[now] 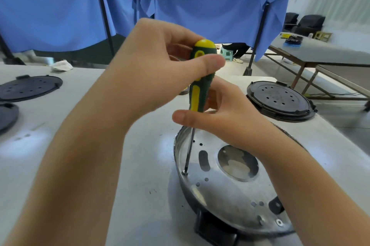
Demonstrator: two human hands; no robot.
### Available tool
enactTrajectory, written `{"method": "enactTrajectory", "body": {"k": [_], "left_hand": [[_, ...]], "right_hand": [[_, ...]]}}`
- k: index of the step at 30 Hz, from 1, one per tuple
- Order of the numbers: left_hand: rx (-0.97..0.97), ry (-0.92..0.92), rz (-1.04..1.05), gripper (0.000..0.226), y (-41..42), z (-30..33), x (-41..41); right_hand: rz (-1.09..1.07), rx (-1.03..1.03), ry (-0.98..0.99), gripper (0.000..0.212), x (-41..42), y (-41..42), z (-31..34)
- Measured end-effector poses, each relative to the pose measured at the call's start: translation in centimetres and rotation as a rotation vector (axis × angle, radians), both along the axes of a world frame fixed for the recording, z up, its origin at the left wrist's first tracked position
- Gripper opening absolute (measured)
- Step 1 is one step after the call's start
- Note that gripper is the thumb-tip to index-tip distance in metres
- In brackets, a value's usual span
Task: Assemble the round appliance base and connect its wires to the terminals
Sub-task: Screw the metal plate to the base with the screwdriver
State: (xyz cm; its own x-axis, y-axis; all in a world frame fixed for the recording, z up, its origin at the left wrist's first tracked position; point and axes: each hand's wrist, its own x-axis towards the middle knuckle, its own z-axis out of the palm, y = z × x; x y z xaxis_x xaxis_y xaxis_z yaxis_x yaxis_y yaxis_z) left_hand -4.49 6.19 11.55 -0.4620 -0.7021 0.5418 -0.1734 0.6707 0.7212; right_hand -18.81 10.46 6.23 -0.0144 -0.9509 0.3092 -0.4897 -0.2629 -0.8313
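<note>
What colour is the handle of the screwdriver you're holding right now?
Dark green with yellow inlays and a yellow cap; the screwdriver handle shows clearly in the head view.

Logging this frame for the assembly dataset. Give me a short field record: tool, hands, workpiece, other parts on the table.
tool: screwdriver, green and yellow handle, near upright
tip: on a screw near the left rim of the metal base
left hand: grips the handle's top
right hand: holds the handle's lower end
other parts: black round covers, one far right, one far left
wires: none visible
</note>
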Motion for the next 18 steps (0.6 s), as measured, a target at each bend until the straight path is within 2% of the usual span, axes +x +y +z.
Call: {"method": "enactTrajectory", "body": {"k": [2, 4, 8, 11, 15, 17, 18], "left_hand": [[0.127, 0.043, -0.226, 0.027, -1.0, -0.4, 0.3], [0.224, 0.095, -0.397, 0.028, -2.1, -1.1, 0.5], [0.411, 0.198, -0.544, 0.037, -3.7, -2.2, 0.5], [0.506, 0.245, -0.665, 0.036, -4.2, -2.6, 0.4], [0.585, 0.211, -0.690, 0.042, -4.2, -2.2, 0.5], [0.590, 0.177, -0.594, 0.042, -3.8, -1.8, 0.5], [0.531, 0.133, -0.512, 0.042, -3.5, -1.6, 0.5]], "right_hand": [[0.089, 0.057, -0.093, 0.033, -0.2, 0.1, 0.2], [0.181, 0.156, -0.150, 0.031, -0.5, 0.3, 0.4], [0.334, 0.258, -0.314, 0.030, -1.4, 0.4, 0.5], [0.330, 0.233, -0.362, 0.028, -1.6, 0.3, 0.4], [0.251, 0.159, -0.287, 0.029, -1.4, 0.2, 0.4], [0.224, 0.114, -0.214, 0.027, -1.1, 0.3, 0.4], [0.207, 0.089, -0.170, 0.026, -0.9, 0.3, 0.4]]}}
